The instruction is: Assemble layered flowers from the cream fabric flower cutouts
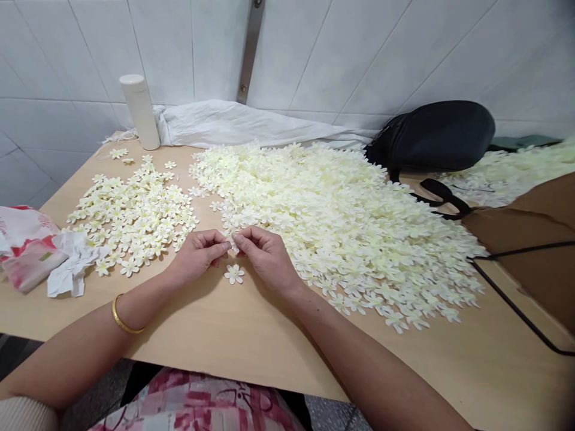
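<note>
My left hand and my right hand meet fingertip to fingertip over the table, both closed in a pinch. Between the fingertips is a small white artificial flower, partly hidden by the fingers. Just below them a single white flower with a yellowish centre lies flat on the wood. To the left of my hands spreads a smaller pile of flowers, with yellow centres showing. On the right a much larger heap of pale cream flowers reaches close to my right hand.
A white bottle stands at the back left beside a white cloth along the wall. A black bag sits behind the big heap. Brown cardboard with a black cord is at the right. Crumpled tissue and a red-white plastic bag lie left.
</note>
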A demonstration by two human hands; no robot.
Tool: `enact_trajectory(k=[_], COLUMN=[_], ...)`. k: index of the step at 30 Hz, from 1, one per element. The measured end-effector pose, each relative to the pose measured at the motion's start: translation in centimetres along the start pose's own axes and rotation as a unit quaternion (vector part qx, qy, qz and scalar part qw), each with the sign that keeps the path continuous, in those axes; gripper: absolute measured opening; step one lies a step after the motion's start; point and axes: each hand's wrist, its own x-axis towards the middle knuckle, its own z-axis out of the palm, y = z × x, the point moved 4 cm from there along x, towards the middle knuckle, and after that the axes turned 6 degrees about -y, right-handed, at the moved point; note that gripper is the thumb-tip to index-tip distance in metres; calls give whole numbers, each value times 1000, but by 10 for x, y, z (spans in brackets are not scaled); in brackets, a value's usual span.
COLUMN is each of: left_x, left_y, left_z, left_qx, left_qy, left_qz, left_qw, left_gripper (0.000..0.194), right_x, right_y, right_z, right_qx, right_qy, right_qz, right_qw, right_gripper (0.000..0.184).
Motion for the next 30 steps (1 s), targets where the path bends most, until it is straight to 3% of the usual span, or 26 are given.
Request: enact_trajectory(k=[5,10,23,30], left_x=[0,-1,0,-1], left_y=[-3,-5,-5,-3], left_z=[3,7,-2,-6], left_qx=[-53,-103,-127,-78], left_qy=[-34,-48,34,41], left_qz=[-12,-23,-20,-7], left_qw=[998,993,991,996], left_gripper=[26,24,18,19], right_x=[1,-1,-2,-1], right_y=[-1,-5,-3,-4], right_z=[-1,1,-10,-3], right_qx=[27,-22,-51,-72], right_qy=[-12,-18,59,25], right_qz=[7,-11,-59,-62], right_qw=[1000,1000,995,995], right_gripper=[34,37,22,17])
